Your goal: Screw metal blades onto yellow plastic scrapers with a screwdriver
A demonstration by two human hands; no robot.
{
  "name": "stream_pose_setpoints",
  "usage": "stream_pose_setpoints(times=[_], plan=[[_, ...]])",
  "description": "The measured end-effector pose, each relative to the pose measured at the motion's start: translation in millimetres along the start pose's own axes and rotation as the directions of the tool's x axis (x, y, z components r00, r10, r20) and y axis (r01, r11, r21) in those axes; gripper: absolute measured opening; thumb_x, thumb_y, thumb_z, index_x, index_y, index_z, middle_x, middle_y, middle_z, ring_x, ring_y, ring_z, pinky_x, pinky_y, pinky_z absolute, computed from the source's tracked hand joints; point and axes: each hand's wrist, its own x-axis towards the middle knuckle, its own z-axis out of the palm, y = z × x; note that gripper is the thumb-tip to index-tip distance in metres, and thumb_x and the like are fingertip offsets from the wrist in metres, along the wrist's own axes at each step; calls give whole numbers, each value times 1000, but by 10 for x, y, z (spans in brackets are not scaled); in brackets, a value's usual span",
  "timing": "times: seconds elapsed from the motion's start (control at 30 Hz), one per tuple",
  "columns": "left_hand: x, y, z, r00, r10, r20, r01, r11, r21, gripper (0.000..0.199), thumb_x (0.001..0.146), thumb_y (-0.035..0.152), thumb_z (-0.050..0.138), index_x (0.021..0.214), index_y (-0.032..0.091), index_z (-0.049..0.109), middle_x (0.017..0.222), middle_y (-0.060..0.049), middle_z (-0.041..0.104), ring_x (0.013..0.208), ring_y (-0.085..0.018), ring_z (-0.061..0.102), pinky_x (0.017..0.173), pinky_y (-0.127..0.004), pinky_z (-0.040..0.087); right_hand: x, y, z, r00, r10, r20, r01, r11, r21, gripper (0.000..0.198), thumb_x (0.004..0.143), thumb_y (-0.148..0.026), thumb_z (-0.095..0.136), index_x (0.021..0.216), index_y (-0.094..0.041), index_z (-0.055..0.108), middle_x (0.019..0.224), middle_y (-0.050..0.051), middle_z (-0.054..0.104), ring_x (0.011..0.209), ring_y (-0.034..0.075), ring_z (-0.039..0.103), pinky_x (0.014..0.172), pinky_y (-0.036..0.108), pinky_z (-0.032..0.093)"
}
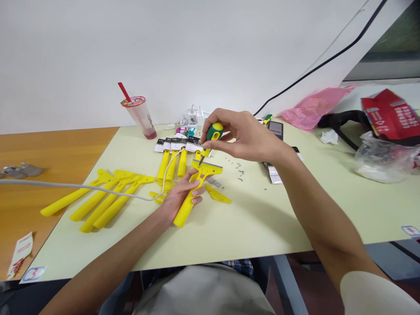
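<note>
My left hand (180, 194) is closed around the handle of a yellow scraper (186, 209), whose wide head with a grey blade edge points away from me. In my right hand (243, 133) is a screwdriver (215, 132) with a green and yellow handle, gripped by the fingertips. Its shaft slants down, and the tip meets the left part of the scraper head. A loose yellow blade cover (218, 195) lies just right of the scraper. Small screws (241, 173) are scattered on the table beyond it.
Several yellow scraper handles (113, 199) lie at the left. Carded scrapers (170, 164) sit behind my left hand, crossed by a white cable (131, 194). A drink cup (141, 118) stands near the wall. A pink bag (316, 107) and red package (392, 116) are at the right.
</note>
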Motion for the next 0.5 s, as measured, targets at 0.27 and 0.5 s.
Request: stream_pose_setpoints(times=[0.27, 0.5], plan=[[-6, 19, 14, 999, -35, -8, 35, 999, -30, 45, 85, 1, 80, 118, 24, 60, 134, -12, 71, 54, -2, 51, 45, -15, 44, 2, 6, -14, 1000, 8, 9, -8, 1000, -12, 27, 95, -46, 80, 110, -24, 73, 115, 8, 80, 100, 26, 73, 85, 42, 60], [-7, 36, 22, 998, -55, -32, 53, 997, -63, 41, 84, 2, 80, 116, 23, 63, 142, -15, 69, 55, -1, 48, 45, -14, 43, -4, -17, -4, 1000, 2, 1, -2, 1000, 15, 30, 94, -49, 81, 108, -23, 73, 115, 9, 80, 100, 26, 75, 83, 41, 62]])
